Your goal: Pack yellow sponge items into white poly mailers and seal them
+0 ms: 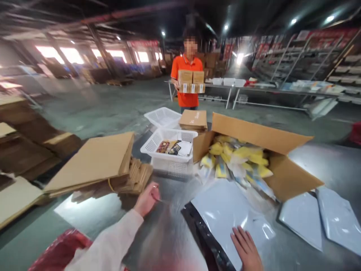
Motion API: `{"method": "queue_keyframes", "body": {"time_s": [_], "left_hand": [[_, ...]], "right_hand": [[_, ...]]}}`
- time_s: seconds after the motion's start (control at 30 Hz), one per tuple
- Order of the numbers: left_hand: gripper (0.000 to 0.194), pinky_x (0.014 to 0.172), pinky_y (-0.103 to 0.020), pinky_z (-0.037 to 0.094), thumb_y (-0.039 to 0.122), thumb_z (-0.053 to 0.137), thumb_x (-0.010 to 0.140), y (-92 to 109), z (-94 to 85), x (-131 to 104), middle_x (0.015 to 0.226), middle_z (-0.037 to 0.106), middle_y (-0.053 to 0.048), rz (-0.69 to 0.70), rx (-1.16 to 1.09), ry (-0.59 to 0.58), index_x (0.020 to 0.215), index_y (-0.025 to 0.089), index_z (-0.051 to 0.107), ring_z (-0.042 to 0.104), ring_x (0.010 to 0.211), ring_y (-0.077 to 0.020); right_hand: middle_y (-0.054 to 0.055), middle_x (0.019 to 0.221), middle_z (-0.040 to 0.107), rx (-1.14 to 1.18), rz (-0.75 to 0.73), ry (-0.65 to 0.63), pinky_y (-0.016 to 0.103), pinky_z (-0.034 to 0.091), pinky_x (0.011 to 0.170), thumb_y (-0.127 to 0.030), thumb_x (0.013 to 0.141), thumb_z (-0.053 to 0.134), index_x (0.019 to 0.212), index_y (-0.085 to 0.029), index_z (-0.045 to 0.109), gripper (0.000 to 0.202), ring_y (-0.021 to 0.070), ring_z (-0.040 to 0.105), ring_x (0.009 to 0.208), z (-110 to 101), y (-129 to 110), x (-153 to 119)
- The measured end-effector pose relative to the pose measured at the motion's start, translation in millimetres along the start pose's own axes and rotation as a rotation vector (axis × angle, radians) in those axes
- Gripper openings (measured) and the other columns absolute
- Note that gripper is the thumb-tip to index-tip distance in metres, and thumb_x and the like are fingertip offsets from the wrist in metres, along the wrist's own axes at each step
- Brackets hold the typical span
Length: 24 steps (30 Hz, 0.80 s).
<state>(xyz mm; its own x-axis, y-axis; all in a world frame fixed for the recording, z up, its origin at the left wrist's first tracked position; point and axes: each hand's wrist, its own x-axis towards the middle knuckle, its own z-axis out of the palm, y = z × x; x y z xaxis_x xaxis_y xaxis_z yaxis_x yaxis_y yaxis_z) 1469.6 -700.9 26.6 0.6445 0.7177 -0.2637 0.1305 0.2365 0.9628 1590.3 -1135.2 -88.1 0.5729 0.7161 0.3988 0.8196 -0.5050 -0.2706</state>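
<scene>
My left hand (146, 201), in a pale sleeve, is closed near the stack of flattened cardboard (93, 163); it seems to pinch something thin, which I cannot make out. My right hand (247, 250) lies flat, fingers apart, on a grey plastic mailer bag (225, 212) on the shiny metal table (166, 233). Beyond it, an open cardboard box (262, 137) lies on its side, spilling yellow packets (239, 158).
Two white mesh baskets (169, 150) stand behind, the near one holding printed items. More grey mailers (321, 218) lie at right. A person in an orange shirt (187, 81) carries small boxes. Flat cartons (194, 119), shelving and a long table fill the background.
</scene>
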Motion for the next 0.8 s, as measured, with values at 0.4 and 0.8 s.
{"method": "queue_keyframes", "body": {"time_s": [0.4,0.8], "left_hand": [[0.045,0.087,-0.038,0.038,0.022,0.048,0.090,-98,107.2,40,0.134,0.055,-0.003,1.272,1.307,-0.984,0.133,0.037,0.050,0.051,0.106,-0.0231],[0.019,0.080,-0.031,0.039,0.030,0.061,0.079,-124,120.8,26,0.090,0.063,-0.006,0.592,1.077,-1.065,0.090,0.022,0.074,0.051,0.088,-0.0206]], "right_hand": [[0.003,0.136,0.053,-0.063,-0.157,-0.033,0.041,0.038,0.110,-0.021,0.094,0.038,0.137,-0.032,0.046,0.045,0.0224,0.039,0.134,-19,12,-28],[0.011,0.101,0.072,0.343,0.476,-0.201,0.035,0.054,0.087,-0.035,0.080,0.051,0.101,-0.018,0.073,0.035,0.0254,0.068,0.096,-18,11,-48]]}}
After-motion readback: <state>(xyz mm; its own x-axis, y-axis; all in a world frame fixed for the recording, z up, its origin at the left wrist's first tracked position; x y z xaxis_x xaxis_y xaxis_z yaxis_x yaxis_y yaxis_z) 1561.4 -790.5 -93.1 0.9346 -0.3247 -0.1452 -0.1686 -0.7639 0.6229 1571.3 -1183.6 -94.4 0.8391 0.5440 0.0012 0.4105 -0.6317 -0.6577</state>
